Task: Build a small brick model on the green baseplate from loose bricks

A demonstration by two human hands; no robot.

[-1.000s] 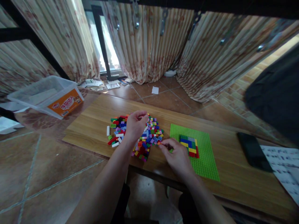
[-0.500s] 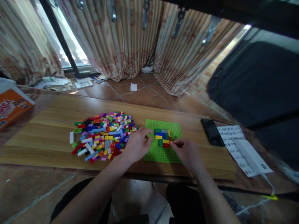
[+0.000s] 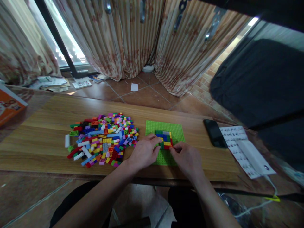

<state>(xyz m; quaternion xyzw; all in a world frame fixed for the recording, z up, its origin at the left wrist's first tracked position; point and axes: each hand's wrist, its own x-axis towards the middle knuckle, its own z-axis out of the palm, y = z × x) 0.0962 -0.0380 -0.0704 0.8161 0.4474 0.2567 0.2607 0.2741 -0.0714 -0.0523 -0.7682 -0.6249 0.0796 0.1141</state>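
Note:
A low build of toy bricks [image 3: 165, 136] in blue, green, yellow, red and white sits on a green baseplate [image 3: 177, 126]. My left hand [image 3: 145, 152] reaches over the baseplate's left part, its fingertips at the left edge of the build. Thumb and index finger are apart there, with green showing between them. At the build's front right corner, my right hand [image 3: 187, 158] has thumb and forefinger pinched against a red brick [image 3: 168, 147]. Its fingertips partly cover that corner.
A wide pile of loose bricks [image 3: 102, 137] lies left of the baseplate on the wooden table [image 3: 42, 139]. Towards the right are a black phone [image 3: 215, 133], a printed sheet [image 3: 234, 134] and a white device [image 3: 255, 156] with a cable. An orange box [image 3: 10, 106] stands far left.
My left hand has moved right, from beside the build to its left edge. My right fingers stay at the front right corner. The whole view has shifted slightly.

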